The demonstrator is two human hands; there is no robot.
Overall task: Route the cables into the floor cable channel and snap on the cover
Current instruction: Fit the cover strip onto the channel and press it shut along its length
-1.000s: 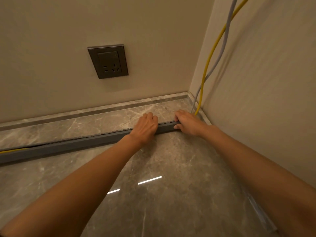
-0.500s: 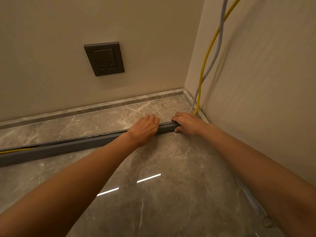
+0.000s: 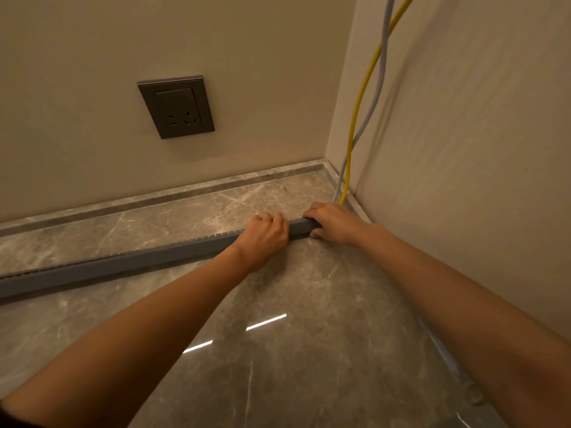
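A long grey cable channel [image 3: 129,267] lies across the marble floor, running from the left edge to near the right wall. Its slotted far wall shows along the top. My left hand [image 3: 265,236] rests on the channel near its right end, fingers curled over the top. My right hand [image 3: 332,222] grips the channel's right end, thumb on the near side and fingers over the top. A yellow cable [image 3: 360,97] and a grey cable [image 3: 375,97] hang down the right wall and go behind my right hand. Whether they lie inside the channel is hidden.
A dark wall socket [image 3: 176,107] sits on the back wall above the floor. A marble skirting strip [image 3: 185,193] runs along the back wall into the corner. The right wall [image 3: 479,149] stands close beside my right arm. Glossy marble floor [image 3: 278,350] spreads toward me.
Both hands stay at the channel's right end. My left-hand fingers have curled more over the top. The yellow cable end seen at the channel's left end earlier is out of sight now.
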